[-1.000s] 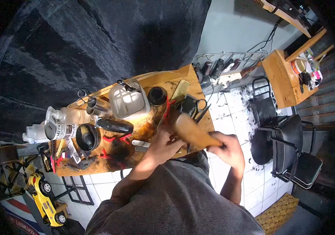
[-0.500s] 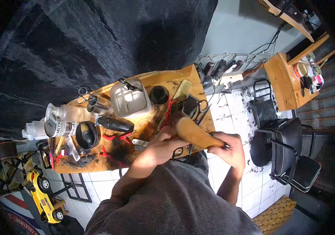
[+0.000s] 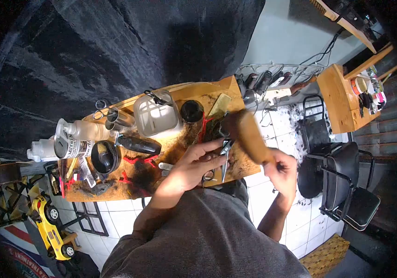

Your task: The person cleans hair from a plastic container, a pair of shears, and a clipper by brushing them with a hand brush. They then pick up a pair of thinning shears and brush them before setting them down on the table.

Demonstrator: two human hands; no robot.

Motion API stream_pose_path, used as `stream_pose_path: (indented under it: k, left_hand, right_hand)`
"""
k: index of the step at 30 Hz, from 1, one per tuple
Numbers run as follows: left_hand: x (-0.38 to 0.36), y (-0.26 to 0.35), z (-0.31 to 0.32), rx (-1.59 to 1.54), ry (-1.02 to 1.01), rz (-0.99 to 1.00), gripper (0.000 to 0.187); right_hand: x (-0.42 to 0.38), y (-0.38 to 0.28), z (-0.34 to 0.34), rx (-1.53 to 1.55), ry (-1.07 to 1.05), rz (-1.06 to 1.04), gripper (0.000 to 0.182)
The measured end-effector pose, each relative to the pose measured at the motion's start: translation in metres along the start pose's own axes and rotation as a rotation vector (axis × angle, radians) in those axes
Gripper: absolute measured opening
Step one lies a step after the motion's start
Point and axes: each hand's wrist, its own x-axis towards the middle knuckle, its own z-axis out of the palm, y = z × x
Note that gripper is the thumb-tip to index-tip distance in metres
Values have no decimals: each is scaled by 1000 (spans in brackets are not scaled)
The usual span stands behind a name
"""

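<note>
My right hand (image 3: 282, 169) is closed round the handle of a wooden brush (image 3: 252, 136), whose broad brown back faces up and is smeared by motion. The brush hangs over the table's right end, its dark bristle side turned left. My left hand (image 3: 196, 166) pinches a pair of metal scissors (image 3: 226, 153) between thumb and fingers, close to the brush. Near that hand's fingertips a dark scissor ring (image 3: 209, 175) shows at the table's front edge. A pale comb (image 3: 220, 105) lies behind the brush.
Dark hair clippings litter the wooden table (image 3: 180, 150). On it stand a white bin (image 3: 156, 116), black bowl (image 3: 105, 157), black jar (image 3: 192, 111), black clipper (image 3: 138, 145), red clips (image 3: 138, 161) and bottles (image 3: 85, 130). Black chairs (image 3: 344, 178) stand right. A dark cloth (image 3: 115, 51) hangs behind.
The brush has lifted away from my left hand, up and to the right, uncovering the scissors. My right hand has shifted slightly right; my left stays nearly in place.
</note>
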Motion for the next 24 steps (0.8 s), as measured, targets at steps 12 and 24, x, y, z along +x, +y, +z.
stream_pose_path:
  k: [12,24]
  left_hand:
    - [0,28,5,-77,67,-98,33]
    - [3,31,-13,-300,-31,-65,62]
  right_hand:
    - [6,-6,0,-90,229,73,25]
    - [-7,-35,-14,-240,-545,87,36]
